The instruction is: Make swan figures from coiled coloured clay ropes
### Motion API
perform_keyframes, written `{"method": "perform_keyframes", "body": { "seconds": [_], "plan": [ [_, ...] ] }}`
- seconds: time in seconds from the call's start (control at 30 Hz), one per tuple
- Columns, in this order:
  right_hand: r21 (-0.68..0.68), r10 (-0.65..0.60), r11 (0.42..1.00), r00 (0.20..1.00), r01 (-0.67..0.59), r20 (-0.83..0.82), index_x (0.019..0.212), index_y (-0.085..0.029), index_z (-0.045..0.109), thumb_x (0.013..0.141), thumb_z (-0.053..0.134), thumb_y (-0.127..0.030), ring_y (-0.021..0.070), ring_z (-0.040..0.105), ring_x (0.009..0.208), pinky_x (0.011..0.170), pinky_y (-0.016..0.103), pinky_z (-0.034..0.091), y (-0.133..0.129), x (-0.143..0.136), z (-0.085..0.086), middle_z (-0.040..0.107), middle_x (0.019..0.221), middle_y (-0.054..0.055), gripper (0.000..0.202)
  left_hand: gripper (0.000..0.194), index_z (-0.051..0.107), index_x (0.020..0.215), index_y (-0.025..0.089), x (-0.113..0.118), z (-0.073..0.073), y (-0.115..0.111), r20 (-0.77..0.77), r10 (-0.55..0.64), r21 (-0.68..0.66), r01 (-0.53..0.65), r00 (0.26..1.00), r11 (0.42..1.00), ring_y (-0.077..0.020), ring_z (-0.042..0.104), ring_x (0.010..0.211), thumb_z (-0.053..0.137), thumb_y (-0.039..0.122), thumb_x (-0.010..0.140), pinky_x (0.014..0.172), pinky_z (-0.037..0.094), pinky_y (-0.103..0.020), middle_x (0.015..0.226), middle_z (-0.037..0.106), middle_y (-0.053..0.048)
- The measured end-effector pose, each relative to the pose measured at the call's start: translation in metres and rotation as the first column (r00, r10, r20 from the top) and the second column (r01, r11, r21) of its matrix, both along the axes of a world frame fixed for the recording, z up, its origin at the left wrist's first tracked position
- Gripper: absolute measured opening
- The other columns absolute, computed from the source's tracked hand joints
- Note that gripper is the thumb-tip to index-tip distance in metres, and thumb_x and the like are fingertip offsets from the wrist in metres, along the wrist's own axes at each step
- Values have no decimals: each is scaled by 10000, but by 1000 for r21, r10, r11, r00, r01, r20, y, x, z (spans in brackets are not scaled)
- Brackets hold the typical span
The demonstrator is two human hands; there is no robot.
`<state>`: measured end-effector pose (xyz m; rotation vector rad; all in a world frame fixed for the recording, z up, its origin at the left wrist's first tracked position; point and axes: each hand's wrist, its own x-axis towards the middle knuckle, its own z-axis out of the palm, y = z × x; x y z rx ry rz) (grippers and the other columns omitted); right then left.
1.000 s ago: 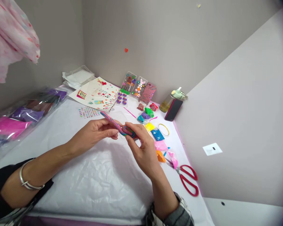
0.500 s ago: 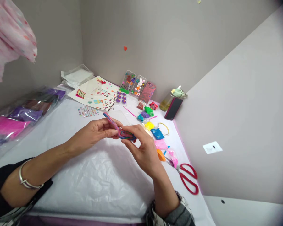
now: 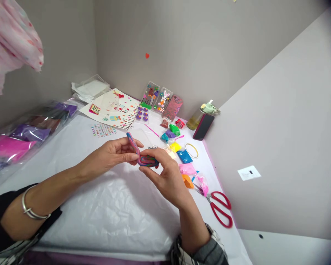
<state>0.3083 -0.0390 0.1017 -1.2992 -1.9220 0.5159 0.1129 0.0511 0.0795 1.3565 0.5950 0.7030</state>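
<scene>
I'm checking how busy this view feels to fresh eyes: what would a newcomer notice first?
Probably the swirled pink-and-blue clay strip, folded between the two hands, left and right. Next, the red-handled scissors on the table's right side, then the red heart on the wall above.

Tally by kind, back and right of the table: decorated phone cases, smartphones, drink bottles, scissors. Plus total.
Decorated phone cases: 3
Smartphone: 1
Drink bottle: 1
Scissors: 1
Total: 6
</scene>
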Motion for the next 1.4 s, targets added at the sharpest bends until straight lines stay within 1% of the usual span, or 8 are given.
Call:
{"method": "perform_keyframes", "body": {
  "seconds": [0.27, 0.4, 0.53, 0.8, 0.97, 1.1, 1.27, 1.4],
  "plan": [
    [-206, -36, 979, 970, -14, -239, 1158, -260, 656, 875, 790, -276, 203, 667, 1005, 917, 363, 529, 0, -1, 1, 694, 1120, 34, 313, 198, 742, 1051, 279, -12, -3, 11, 118, 225, 47, -232, 967, 972, -167, 692, 885, 773, 386, 888, 833, 622, -303, 1009, 700, 3],
    [-385, -14, 899, 864, -210, -503, 1163, -251, 645, 797, 849, -431, 182, 681, 934, 816, 309, 547, 2, -4, 4, 689, 1065, 27, 456, 143, 742, 980, 274, -11, -4, 10, 103, 178, 83, -187, 979, 979, -161, 691, 866, 779, 373, 885, 826, 628, -289, 956, 694, 17],
    [-443, -54, 838, 757, -320, -651, 1157, -220, 649, 872, 732, -575, 158, 690, 799, 739, 289, 540, 5, -7, -1, 725, 927, 35, 463, 102, 738, 974, 285, -9, -5, 6, 88, 124, 139, -136, 988, 981, -145, 698, 879, 752, 361, 908, 813, 626, -250, 958, 691, 34],
    [-460, -164, 865, 755, -199, -635, 943, -172, 701, 892, 732, -490, 122, 635, 596, 602, 247, 478, 11, -11, -14, 684, 670, 2, 324, 89, 760, 960, 300, -8, 0, -3, -12, 179, 269, -169, 984, 948, -119, 718, 794, 745, 360, 896, 780, 586, -194, 897, 749, 53],
    [-454, -199, 878, 745, -154, -637, 880, -174, 706, 895, 733, -458, 108, 636, 582, 575, 229, 468, 10, -10, -13, 694, 697, 6, 286, 102, 790, 956, 315, -13, 1, 0, -48, 218, 325, -191, 975, 926, -133, 716, 842, 750, 374, 882, 812, 564, -204, 928, 764, 46],
    [-450, -203, 878, 723, -164, -660, 944, -184, 718, 892, 741, -435, 104, 650, 581, 575, 223, 476, 10, -9, -13, 716, 739, 7, 258, 76, 786, 891, 299, -13, 2, 2, -73, 197, 350, -160, 978, 923, -141, 690, 873, 793, 356, 841, 800, 538, -201, 916, 757, 39],
    [-441, -178, 873, 705, -208, -686, 1002, -190, 728, 895, 744, -408, 108, 658, 569, 576, 231, 492, 11, -9, -17, 725, 726, 5, 243, 273, 773, 1093, 371, -12, -2, 3, -101, 162, 315, -123, 982, 941, -124, 667, 835, 798, 327, 824, 767, 526, -199, 874, 707, 54],
    [-439, -170, 870, 699, -226, -695, 990, -192, 732, 895, 746, -400, 108, 664, 573, 578, 231, 497, 11, -9, -16, 732, 730, 8, 229, 246, 791, 1095, 368, -12, -2, 3, -128, 120, 333, -71, 985, 940, -132, 658, 868, 740, 296, 865, 796, 533, -218, 902, 701, 33]
  ]
}}
